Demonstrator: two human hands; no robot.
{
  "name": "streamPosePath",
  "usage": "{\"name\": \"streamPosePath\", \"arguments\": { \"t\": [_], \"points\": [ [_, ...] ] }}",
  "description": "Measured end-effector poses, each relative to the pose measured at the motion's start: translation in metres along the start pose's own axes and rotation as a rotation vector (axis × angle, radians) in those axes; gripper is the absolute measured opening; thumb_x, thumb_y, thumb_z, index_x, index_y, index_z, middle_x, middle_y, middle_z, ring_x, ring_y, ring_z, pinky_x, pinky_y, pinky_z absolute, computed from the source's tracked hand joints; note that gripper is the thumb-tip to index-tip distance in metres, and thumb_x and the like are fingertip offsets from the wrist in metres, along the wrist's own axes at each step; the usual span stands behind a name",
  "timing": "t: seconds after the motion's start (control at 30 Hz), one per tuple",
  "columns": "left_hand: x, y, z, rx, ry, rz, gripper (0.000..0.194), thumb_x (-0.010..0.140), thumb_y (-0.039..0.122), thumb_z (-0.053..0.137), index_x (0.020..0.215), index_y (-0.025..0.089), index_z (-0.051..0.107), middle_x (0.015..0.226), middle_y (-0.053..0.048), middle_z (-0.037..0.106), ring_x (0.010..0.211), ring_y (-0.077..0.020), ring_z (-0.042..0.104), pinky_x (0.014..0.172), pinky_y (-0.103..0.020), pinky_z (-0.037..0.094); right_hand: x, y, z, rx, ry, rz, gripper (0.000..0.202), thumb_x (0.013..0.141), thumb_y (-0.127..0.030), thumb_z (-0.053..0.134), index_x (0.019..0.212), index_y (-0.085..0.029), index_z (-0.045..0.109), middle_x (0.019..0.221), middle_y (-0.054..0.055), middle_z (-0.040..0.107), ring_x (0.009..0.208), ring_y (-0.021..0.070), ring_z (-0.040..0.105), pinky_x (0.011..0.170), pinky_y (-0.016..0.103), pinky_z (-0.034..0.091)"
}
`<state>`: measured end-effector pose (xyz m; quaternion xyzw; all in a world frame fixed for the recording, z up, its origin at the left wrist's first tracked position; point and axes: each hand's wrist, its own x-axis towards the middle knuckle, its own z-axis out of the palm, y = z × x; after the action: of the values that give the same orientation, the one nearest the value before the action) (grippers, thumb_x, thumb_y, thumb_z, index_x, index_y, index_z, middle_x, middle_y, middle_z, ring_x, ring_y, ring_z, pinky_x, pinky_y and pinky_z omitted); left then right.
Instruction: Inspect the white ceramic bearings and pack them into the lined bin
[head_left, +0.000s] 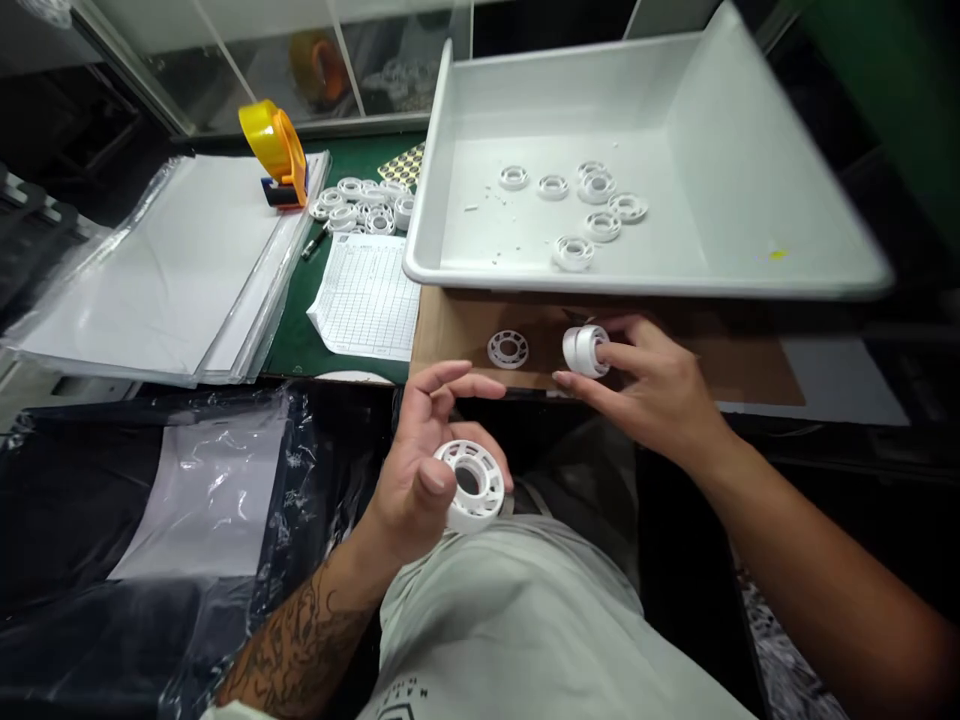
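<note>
My left hand point(431, 465) holds a white plastic ring point(472, 483) with a wide centre hole and slots around its face. The ring rests between the thumb and the lower fingers, while the upper fingers stretch out past it. Over the cardboard, my right hand point(652, 385) grips a pair of similar white rings point(585, 350) set side by side, one fingertip at the centre hole and the thumb below. A flat slotted white ring point(508, 349) lies on the cardboard between the two hands.
Behind the cardboard point(457, 320) stands a large white tray point(645, 285) with several white rings in it. Left of it are a pile of rings point(367, 205), a printed form point(367, 295), a pen point(315, 243), bagged white sheets point(165, 260) and a tape dispenser point(289, 165).
</note>
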<state>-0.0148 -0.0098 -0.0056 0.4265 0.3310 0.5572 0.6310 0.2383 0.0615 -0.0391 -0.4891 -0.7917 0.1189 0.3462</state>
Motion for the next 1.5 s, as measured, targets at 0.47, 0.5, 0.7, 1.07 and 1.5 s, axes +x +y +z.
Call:
{"name": "streamPosePath", "arguments": {
  "t": [0.47,0.5,0.7,1.07,1.5],
  "points": [
    [0.012,-0.010,-0.015,0.028,0.223,-0.174,0.040,0.094,0.053,0.074,0.101,0.021,0.050,0.103,0.002,0.067,0.057,-0.0107,0.072,0.047,-0.022,0.058,0.045,-0.004,0.030,-0.183,-0.340,0.059,0.030,0.098,-0.035,0.081,0.123,-0.019,0.079,0.117,0.008,0.080,0.101,0.0277,0.077,0.088,0.030,0.061],
    [0.012,-0.011,-0.016,0.010,0.229,-0.178,0.039,0.095,0.052,0.074,0.101,0.022,0.050,0.102,0.002,0.068,0.057,-0.0109,0.072,0.047,-0.022,0.058,0.043,0.004,0.021,-0.199,-0.332,0.066,0.031,0.100,-0.035,0.077,0.127,-0.019,0.078,0.119,0.008,0.079,0.102,0.0281,0.077,0.091,0.031,0.061],
    [0.016,-0.009,-0.014,-0.178,0.097,-0.175,0.053,0.091,0.069,0.070,0.111,0.022,0.055,0.097,0.001,0.070,0.049,-0.0145,0.071,0.038,-0.026,0.058,0.039,0.074,-0.012,-0.343,-0.312,0.121,0.041,0.090,-0.028,0.069,0.130,-0.023,0.078,0.119,0.015,0.077,0.091,0.0397,0.073,0.075,0.047,0.060],
    [0.019,-0.007,0.002,-0.170,0.013,-0.310,0.054,0.088,0.066,0.073,0.114,0.022,0.055,0.098,0.000,0.068,0.050,-0.0108,0.067,0.041,-0.021,0.052,-0.020,-0.052,-0.010,0.289,-0.306,-0.379,0.033,0.113,-0.046,0.063,0.131,-0.019,0.069,0.081,-0.001,0.060,0.058,0.0133,0.052,0.054,0.027,0.039],
    [-0.009,-0.008,0.010,0.030,0.028,-0.165,0.050,0.087,0.054,0.083,0.121,0.022,0.067,0.109,-0.006,0.072,0.092,-0.0159,0.068,0.078,-0.023,0.058,-0.015,-0.091,0.001,0.376,-0.190,-0.337,0.028,0.115,-0.020,0.053,0.088,-0.018,0.062,0.066,-0.003,0.055,0.055,0.0124,0.043,0.052,0.029,0.029]
  ]
}}
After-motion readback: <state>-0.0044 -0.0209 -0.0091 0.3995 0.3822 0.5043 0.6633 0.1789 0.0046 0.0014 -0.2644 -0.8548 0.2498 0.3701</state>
